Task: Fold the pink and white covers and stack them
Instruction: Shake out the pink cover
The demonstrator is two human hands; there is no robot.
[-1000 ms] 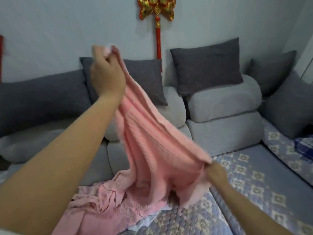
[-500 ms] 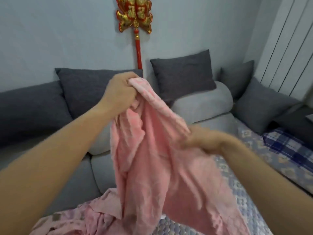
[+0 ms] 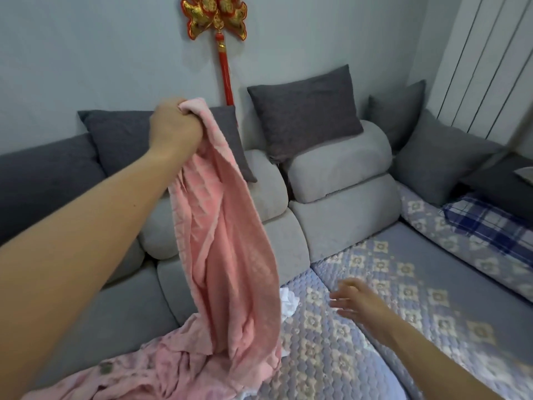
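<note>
My left hand grips a corner of the pink cover and holds it up high in front of the sofa. The cover hangs down in loose folds, its lower end lying crumpled on the seat at the bottom left. A small part of the white cover shows behind the pink one on the quilted seat. My right hand is low at the right, fingers spread and blurred, holding nothing and apart from the cloth.
A grey sofa with dark grey cushions runs along the wall and turns at the right. A quilted patterned mat covers the seat. A blue plaid cloth lies at the right. A red and gold ornament hangs on the wall.
My right hand has let go of the pink cover and dropped down to the right. The cover now hangs from my left hand alone.
</note>
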